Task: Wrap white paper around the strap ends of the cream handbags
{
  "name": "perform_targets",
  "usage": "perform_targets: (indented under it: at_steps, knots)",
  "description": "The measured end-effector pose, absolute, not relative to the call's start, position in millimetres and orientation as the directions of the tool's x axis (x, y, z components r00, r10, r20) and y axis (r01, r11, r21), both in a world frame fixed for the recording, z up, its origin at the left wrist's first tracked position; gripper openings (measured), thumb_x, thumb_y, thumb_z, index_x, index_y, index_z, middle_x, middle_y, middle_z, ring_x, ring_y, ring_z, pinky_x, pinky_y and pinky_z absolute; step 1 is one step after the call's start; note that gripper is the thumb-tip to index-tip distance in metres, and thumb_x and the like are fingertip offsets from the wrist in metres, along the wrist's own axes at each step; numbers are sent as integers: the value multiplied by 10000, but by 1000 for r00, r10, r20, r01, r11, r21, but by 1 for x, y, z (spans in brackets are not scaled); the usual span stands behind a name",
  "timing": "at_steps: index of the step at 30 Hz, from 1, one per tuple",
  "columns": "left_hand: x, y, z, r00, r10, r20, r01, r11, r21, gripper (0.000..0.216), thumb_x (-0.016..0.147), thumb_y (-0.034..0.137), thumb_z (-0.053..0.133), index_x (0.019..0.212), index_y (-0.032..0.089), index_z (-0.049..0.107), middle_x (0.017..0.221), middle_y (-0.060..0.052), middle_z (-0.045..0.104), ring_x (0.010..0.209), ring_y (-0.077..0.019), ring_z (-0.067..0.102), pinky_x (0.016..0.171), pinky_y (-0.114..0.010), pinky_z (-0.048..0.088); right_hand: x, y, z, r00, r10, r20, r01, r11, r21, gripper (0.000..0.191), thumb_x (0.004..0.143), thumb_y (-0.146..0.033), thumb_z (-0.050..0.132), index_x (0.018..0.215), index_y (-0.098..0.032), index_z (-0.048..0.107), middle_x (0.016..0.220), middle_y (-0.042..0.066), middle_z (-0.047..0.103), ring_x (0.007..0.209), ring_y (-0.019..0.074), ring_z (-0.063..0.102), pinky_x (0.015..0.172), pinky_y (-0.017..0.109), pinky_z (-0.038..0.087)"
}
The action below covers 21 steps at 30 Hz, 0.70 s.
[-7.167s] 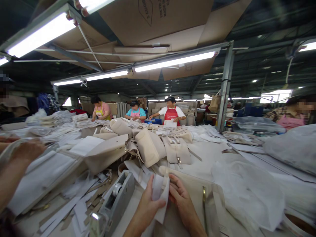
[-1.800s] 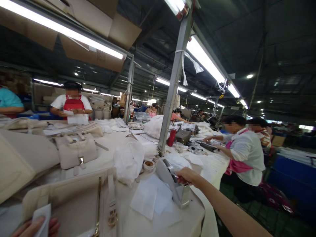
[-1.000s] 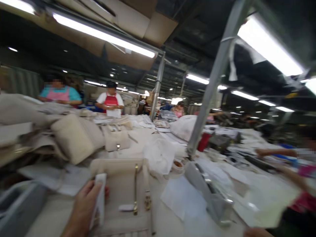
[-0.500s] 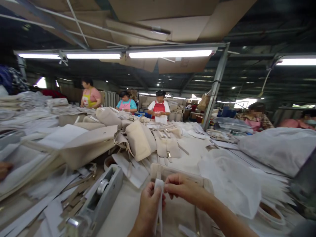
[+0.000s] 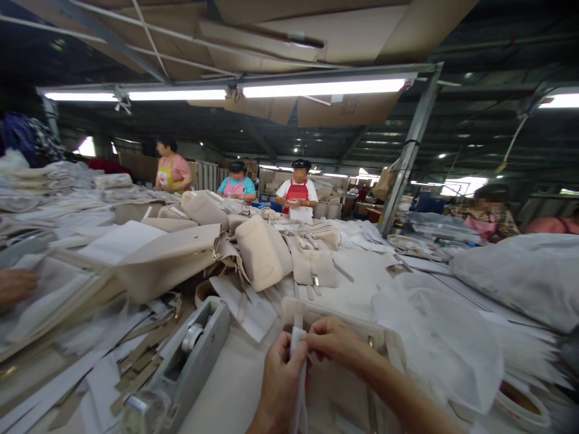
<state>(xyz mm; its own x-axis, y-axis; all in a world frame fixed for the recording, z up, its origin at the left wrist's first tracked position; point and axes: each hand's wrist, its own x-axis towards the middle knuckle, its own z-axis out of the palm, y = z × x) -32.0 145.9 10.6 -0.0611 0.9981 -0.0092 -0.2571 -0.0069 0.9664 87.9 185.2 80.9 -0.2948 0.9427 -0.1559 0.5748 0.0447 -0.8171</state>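
My left hand [image 5: 281, 375] is closed around a narrow white strip [image 5: 300, 395] that hangs down towards me. From the other side, the bent fingers of my right hand [image 5: 335, 341] pinch the strip's upper end. The strip seems wrapped around a beige strap [image 5: 298, 321], though my fingers hide most of that spot. Under both hands lies a beige bag [image 5: 348, 310], flat on the table, with a gold-coloured zip [image 5: 371, 398] on its right part.
A grey metal tape dispenser [image 5: 194, 355] stands left of my hands, beside loose strips. Beige bags [image 5: 260, 253] are heaped ahead. Thin white plastic sheeting [image 5: 443, 331] and a tape roll [image 5: 522, 401] lie right. Another person's hand [image 5: 18, 286] is at the left edge; several co-workers stand beyond.
The view has shifted slightly, so the scene sits a little further right. My right fingers have closed in on the strip's top. The other person's hand reaches further in from the left.
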Motion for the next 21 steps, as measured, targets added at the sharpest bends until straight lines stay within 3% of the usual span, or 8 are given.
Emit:
perform_targets:
  at_steps: [5,10,16,21]
  knots:
    - [-33,144,19,-75,996,-45,-286,22,958,474,736,665,555,711,193,530,512,51,513,395,-92,459,353,-201,353,93,182,84,-360,910,-204,465,-14,-885,192,656,-288,603,498,-178,589,456,-38,517,440,73,354,465,241,225]
    - [-39,147,25,3,988,-153,-372,143,917,565,609,706,646,813,186,562,524,29,581,386,-104,483,352,-214,391,102,183,79,-440,866,-239,373,-66,-925,154,618,-307,610,549,-172,638,474,-46,510,435,67,336,452,239,209]
    - [-47,155,13,165,955,-248,-477,297,827,557,639,608,726,942,162,586,556,23,602,404,-96,521,406,-206,407,93,184,64,-404,892,-203,338,-60,-939,92,577,-247,573,555,-165,607,473,-54,484,463,71,352,474,235,237]
    - [-44,151,17,109,966,-234,-441,258,860,690,602,690,686,1017,148,582,534,22,598,398,-113,520,393,-227,425,87,183,52,-347,928,-135,285,-33,-958,147,610,-272,602,718,-173,607,476,-78,475,456,78,368,468,237,230]
